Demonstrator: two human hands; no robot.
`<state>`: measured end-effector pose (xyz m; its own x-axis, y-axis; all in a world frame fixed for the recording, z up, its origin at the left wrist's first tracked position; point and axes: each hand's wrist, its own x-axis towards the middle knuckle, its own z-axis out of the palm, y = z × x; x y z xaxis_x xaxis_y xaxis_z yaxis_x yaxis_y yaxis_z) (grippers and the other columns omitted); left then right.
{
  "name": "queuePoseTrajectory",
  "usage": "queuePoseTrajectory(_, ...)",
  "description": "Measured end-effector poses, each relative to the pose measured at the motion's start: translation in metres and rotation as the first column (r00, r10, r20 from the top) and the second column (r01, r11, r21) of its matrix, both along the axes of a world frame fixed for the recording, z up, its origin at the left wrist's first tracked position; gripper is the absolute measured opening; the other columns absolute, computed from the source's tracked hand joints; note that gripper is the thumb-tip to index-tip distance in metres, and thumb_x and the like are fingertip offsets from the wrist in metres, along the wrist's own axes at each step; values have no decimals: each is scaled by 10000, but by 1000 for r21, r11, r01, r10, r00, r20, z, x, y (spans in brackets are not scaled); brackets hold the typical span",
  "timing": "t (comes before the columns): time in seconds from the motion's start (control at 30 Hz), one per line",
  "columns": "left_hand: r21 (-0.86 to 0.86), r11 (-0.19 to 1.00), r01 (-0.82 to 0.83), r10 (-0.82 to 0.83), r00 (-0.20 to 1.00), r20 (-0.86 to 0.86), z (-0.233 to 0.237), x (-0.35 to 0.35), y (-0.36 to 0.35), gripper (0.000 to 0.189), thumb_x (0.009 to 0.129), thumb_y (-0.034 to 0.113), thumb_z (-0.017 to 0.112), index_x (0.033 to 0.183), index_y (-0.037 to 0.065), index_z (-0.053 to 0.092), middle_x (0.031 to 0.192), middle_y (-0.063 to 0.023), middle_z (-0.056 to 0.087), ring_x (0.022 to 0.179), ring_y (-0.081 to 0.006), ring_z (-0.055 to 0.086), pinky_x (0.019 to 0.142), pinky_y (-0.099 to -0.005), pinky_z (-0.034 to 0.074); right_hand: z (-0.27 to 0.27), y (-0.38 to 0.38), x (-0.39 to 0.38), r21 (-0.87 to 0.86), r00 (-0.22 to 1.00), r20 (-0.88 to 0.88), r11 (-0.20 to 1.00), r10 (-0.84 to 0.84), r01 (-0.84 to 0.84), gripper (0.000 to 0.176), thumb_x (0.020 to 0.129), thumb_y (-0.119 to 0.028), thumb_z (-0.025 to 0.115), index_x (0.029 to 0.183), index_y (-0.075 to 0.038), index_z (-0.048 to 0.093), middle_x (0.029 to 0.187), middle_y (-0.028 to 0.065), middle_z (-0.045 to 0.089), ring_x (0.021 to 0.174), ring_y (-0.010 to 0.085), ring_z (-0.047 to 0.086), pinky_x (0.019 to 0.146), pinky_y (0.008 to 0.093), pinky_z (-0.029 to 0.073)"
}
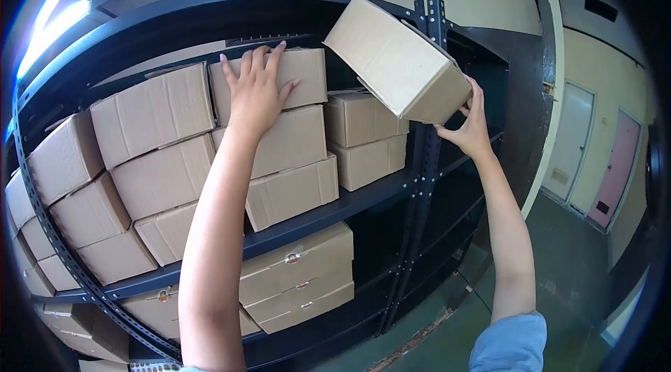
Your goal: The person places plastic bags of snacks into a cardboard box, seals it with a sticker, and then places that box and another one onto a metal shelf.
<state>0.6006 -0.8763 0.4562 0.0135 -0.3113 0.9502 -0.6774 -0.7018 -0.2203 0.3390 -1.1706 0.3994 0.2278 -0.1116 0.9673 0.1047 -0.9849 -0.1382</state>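
My left hand (257,92) lies with spread fingers on the front and top edge of a cardboard box (305,77) in the upper row of the shelf. My right hand (470,124) grips the lower right end of another cardboard box (395,57), which is tilted in the air in front of the shelf post. Below that raised box, two smaller boxes (370,161) are stacked at the right end of the row. More closed boxes (154,117) stand stacked to the left of my left hand.
The dark metal shelf board (293,224) runs under the stacks, with larger boxes (300,274) on the level below. A perforated upright post (419,183) stands at the right. Farther right are a green floor (559,267), a white door (573,141) and a pink door (618,169).
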Motion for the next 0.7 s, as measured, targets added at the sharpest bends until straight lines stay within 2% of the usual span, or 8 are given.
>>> queuePoseTrajectory(0.13,-20,1000,20,-20,1000,5,-2,0,4,626,940,469,540,1470,183,368,1380,-127,457,1352,-298,369,1134,-664,60,-2,-2,-5,-65,999,-30,997,-33,31,1095,565,-55,837,1478,-150,241,1465,150,286,1346,348,378,1030,494,475)
queuePoseTrajectory(0.23,-5,999,42,-42,999,11,-3,-4,4,566,964,466,492,1437,168,400,1366,-129,458,1353,-298,365,1136,-661,52,-2,0,-1,-78,995,-85,996,-52,46,1081,573,-72,834,1478,-142,247,1457,160,296,1336,363,391,1044,473,459)
queuePoseTrajectory(0.3,-57,996,70,-71,997,-14,-3,-5,2,512,989,461,428,1398,152,428,1363,-130,457,1355,-298,361,1138,-657,41,3,3,6,-101,992,-96,993,-77,67,1074,571,-69,826,1479,-130,255,1449,160,304,1338,353,386,1037,470,456)
queuePoseTrajectory(0.43,-72,995,68,-70,997,-28,-3,-5,-1,496,1005,454,377,1383,138,435,1366,-137,454,1359,-300,356,1141,-653,29,27,7,22,-179,989,-115,981,-95,74,1065,565,-74,817,1479,-117,271,1431,169,315,1332,355,386,1041,438,435)
queuePoseTrajectory(0.47,-70,995,70,-72,997,-30,-3,-4,-1,496,1006,451,378,1384,135,435,1369,-139,452,1363,-300,350,1141,-651,25,34,4,28,-242,986,-82,963,-142,119,1072,560,-72,821,1477,-117,269,1420,178,320,1314,373,397,1054,427,427)
queuePoseTrajectory(0.57,-72,994,80,-83,996,-30,-4,-4,-2,495,1008,446,377,1384,130,436,1377,-142,447,1373,-301,338,1143,-647,16,64,7,36,-231,969,-155,961,-194,155,1073,562,-75,825,1475,-112,264,1411,192,325,1301,395,398,1069,429,413)
queuePoseTrajectory(0.63,-75,993,89,-91,995,-28,-4,-5,-2,494,1009,444,375,1384,128,436,1382,-144,444,1377,-303,331,1143,-644,11,77,7,46,-258,964,-137,948,-229,188,1061,539,-82,826,1460,-106,300,1375,195,361,1256,390,431,1063,433,407)
queuePoseTrajectory(0.7,-72,995,75,-78,996,-40,-6,-6,-3,500,1009,443,371,1396,131,427,1388,-145,439,1382,-307,323,1143,-642,9,90,6,57,-455,869,-70,790,-490,410,1017,512,-99,847,1409,-79,368,1336,177,414,1224,367,469,1055,434,413)
